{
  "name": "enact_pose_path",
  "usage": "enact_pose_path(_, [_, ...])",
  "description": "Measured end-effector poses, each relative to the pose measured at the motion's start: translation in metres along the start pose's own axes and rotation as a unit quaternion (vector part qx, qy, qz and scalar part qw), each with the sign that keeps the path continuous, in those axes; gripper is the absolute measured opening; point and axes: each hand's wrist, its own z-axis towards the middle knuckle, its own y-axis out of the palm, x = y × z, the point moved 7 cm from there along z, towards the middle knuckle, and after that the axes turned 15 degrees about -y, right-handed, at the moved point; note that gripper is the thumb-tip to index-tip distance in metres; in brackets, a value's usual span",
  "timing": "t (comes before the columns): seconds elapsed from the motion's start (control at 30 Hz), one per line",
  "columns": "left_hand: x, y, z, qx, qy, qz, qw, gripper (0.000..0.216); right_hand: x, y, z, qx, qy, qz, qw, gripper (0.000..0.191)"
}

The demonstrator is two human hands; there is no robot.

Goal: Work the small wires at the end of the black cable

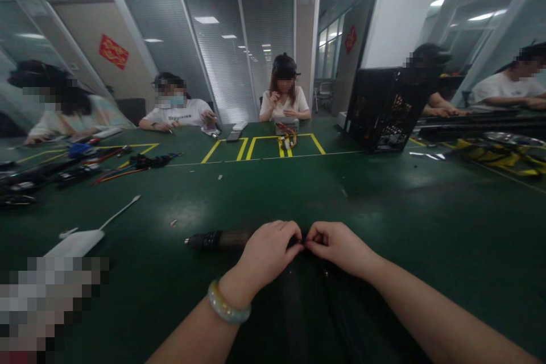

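Observation:
My left hand (268, 253) and my right hand (336, 247) meet knuckle to knuckle low in the middle of the green table (384, 210). Both are closed in a pinch on something small and dark between them that I cannot make out. A dark screwdriver-like tool (213, 239) with a ribbed grip and a thin tip pointing left lies on the table just left of my left hand, partly under it. Dark cables or a dark flat part (298, 296) run from the pinch toward me between my forearms. A pale green bracelet (228, 304) circles my left wrist.
A white device with a white cable (91, 233) lies at the left. Coloured wire bundles (128, 165) sit at the far left. A black computer case (384, 111) stands at the back right. Several people work around the table's far side and both ends. Yellow tape marks (264, 145) outline squares.

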Motion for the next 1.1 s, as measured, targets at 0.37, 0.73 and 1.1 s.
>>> enact_pose_path(0.37, [0.0049,-0.0042,-0.0027,0.005,0.023,-0.013,1.000,0.010,-0.0006,-0.0029,-0.0024,-0.001,-0.003,-0.004,1.000,0.010])
enact_pose_path(0.73, [0.0063,-0.0033,-0.0011,0.002,0.019,-0.003,1.000,0.009,-0.0045,-0.0040,-0.0017,0.005,-0.002,-0.019,1.000,0.010])
enact_pose_path(1.1, [0.0020,-0.0019,-0.0017,0.009,-0.002,0.002,1.000,0.012,-0.0018,-0.0016,-0.0021,0.002,-0.005,-0.017,1.000,0.011])
